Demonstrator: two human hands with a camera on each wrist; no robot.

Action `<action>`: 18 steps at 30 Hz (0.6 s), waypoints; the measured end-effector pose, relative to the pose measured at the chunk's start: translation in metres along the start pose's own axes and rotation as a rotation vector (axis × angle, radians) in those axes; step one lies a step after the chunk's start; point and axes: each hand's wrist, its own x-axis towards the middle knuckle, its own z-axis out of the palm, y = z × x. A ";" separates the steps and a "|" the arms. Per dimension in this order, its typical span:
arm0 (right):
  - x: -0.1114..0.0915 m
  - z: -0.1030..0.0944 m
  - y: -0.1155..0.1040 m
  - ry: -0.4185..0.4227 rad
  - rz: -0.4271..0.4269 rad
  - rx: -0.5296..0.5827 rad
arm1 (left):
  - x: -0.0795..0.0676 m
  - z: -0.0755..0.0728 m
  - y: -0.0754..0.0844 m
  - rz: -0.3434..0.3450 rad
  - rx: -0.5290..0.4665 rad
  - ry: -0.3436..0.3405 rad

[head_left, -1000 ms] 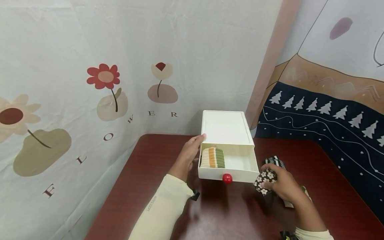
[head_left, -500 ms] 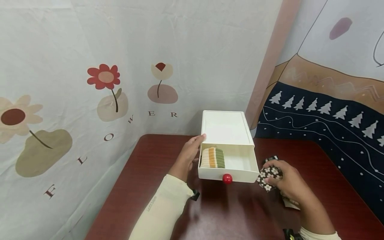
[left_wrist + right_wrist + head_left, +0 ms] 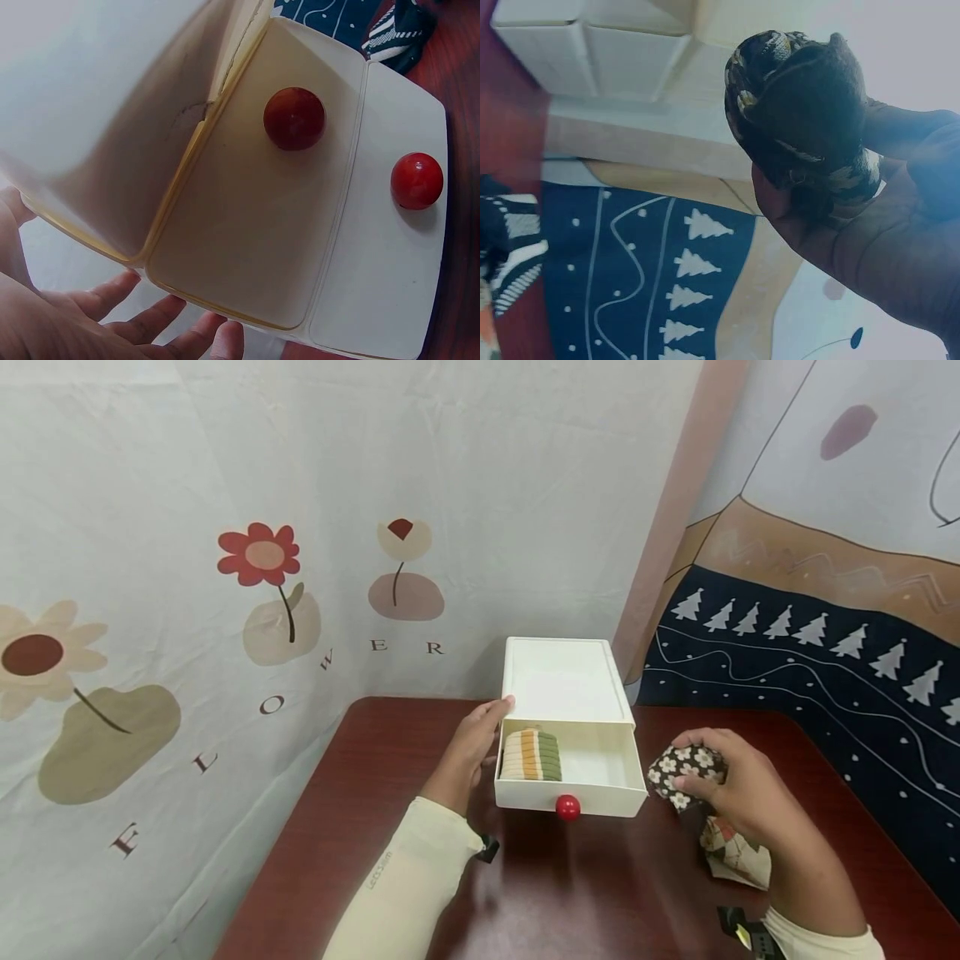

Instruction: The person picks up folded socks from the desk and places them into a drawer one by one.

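Note:
My right hand [image 3: 738, 789] grips a folded dark sock with white flowers [image 3: 678, 772], just right of the drawer. In the right wrist view the floral sock [image 3: 802, 120] is a thick bundle between thumb and fingers. My left hand [image 3: 472, 747] rests against the left side of a white drawer chest [image 3: 566, 681]; its fingertips touch the side edge in the left wrist view. The chest's top drawer [image 3: 603, 756] is pulled out, with a red knob [image 3: 567, 807]. Inside at left lies a folded ribbed sock [image 3: 531, 756], striped cream, orange and green.
A beige patterned sock [image 3: 738, 858] lies on the dark red table [image 3: 570, 893] below my right hand. A black-and-white sock [image 3: 521, 240] appears in the right wrist view. Two lower drawers with red knobs [image 3: 294, 118] are closed. Printed curtains [image 3: 480, 485] stand behind.
My right hand has moved right and up with the floral sock, farther from the drawer. More of the beige patterned sock shows. My left hand and the chest stay put.

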 end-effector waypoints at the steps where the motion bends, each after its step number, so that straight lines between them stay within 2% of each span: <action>1: 0.001 -0.002 -0.001 0.010 -0.008 0.000 | 0.000 0.000 0.000 0.000 0.000 -0.001; 12: 0.013 -0.014 -0.023 0.201 -0.147 0.058 | 0.000 0.000 0.001 0.000 -0.005 0.000; 18: 0.024 -0.011 -0.043 0.241 -0.230 0.135 | 0.000 0.000 0.001 -0.002 -0.006 0.001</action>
